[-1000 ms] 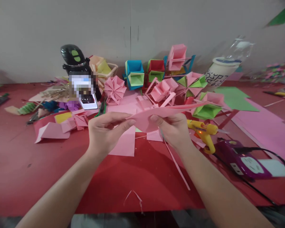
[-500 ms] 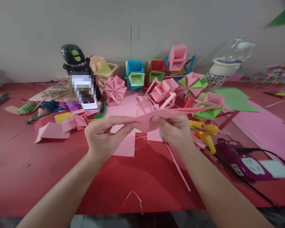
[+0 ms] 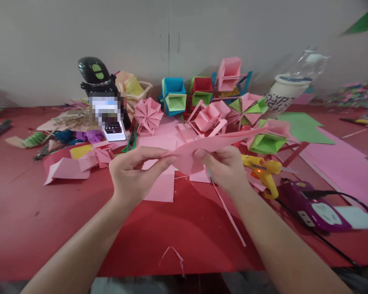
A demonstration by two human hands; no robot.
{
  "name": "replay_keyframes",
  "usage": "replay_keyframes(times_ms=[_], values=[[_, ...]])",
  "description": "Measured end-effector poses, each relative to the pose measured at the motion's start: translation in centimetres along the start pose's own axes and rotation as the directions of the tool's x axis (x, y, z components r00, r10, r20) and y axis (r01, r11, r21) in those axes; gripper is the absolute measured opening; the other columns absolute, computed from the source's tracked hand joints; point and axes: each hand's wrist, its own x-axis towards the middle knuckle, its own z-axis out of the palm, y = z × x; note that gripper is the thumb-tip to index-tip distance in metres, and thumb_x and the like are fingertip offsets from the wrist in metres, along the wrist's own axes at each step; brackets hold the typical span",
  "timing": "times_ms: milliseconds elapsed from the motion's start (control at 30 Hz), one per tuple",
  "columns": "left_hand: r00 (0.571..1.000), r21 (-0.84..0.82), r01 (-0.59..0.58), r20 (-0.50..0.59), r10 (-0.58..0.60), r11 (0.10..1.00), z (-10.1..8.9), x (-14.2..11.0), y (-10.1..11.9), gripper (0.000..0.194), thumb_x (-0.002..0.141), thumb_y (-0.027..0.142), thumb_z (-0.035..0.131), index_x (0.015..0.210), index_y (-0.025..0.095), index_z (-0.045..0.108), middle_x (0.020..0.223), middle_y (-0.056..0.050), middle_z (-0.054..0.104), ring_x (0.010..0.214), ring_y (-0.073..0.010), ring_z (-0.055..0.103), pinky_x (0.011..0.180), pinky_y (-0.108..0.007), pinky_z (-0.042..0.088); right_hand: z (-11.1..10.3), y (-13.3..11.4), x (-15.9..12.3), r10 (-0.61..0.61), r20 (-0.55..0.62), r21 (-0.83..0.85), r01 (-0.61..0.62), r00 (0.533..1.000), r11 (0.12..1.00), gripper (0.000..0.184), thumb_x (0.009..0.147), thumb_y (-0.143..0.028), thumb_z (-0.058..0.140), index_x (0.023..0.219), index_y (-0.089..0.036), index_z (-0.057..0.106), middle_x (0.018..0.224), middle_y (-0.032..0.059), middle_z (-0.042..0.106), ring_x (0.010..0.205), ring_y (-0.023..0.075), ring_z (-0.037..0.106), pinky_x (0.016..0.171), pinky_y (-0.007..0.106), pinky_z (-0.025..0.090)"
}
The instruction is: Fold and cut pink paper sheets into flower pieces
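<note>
Between my hands, above the red table, a sheet of pink paper (image 3: 190, 155) is held up, bent in a curve. My left hand (image 3: 133, 173) pinches its left end between thumb and fingers. Farther along, my right hand (image 3: 225, 167) grips the sheet with the thumb on the near face and the fingers hidden behind it. The sheet's far right edge tapers past my right hand toward a pink and green folded paper piece (image 3: 268, 143). Below my hands lie a flat pink sheet (image 3: 161, 188) and a thin pink paper strip (image 3: 230, 214).
A yellow glue gun (image 3: 265, 171) lies right of my right hand, near a purple power strip (image 3: 317, 208) with black cables. Folded paper boxes (image 3: 174, 96) line the back. A phone (image 3: 112, 122) leans on a black stand at left. A white cup (image 3: 280, 96) stands back right.
The pink paper has tilted, so more of its near face shows and its right end sits higher. Both hands keep their grip in nearly the same place.
</note>
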Motion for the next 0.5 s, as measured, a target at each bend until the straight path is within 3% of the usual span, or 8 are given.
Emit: replay_keyframes(times_ms=[233, 500], values=[[0.999, 0.022, 0.041, -0.016, -0.041, 0.999, 0.19, -0.01, 0.07, 0.012, 0.073, 0.027, 0.088, 0.076, 0.026, 0.076, 0.075, 0.002, 0.078, 0.067, -0.0171, 0.073, 0.063, -0.031, 0.063, 0.04, -0.26, -0.09, 0.014, -0.015, -0.074, -0.015, 1.000, 0.997, 0.021, 0.086, -0.045, 0.074, 0.079, -0.025, 0.078, 0.077, 0.0004, 0.075, 0.074, 0.0195, 0.069, 0.068, 0.032, 0.058], [0.989, -0.045, 0.145, 0.047, -0.143, 0.988, 0.32, 0.28, -0.30, 0.013, 0.079, 0.029, 0.082, 0.075, 0.022, 0.073, 0.071, 0.001, 0.074, 0.065, -0.0147, 0.070, 0.062, -0.027, 0.060, 0.31, -0.53, -0.47, 0.047, -0.042, -0.154, -0.053, 0.998, 0.987, 0.023, 0.087, -0.045, 0.073, 0.078, -0.023, 0.076, 0.077, 0.0015, 0.073, 0.073, 0.0195, 0.068, 0.063, 0.030, 0.056]])
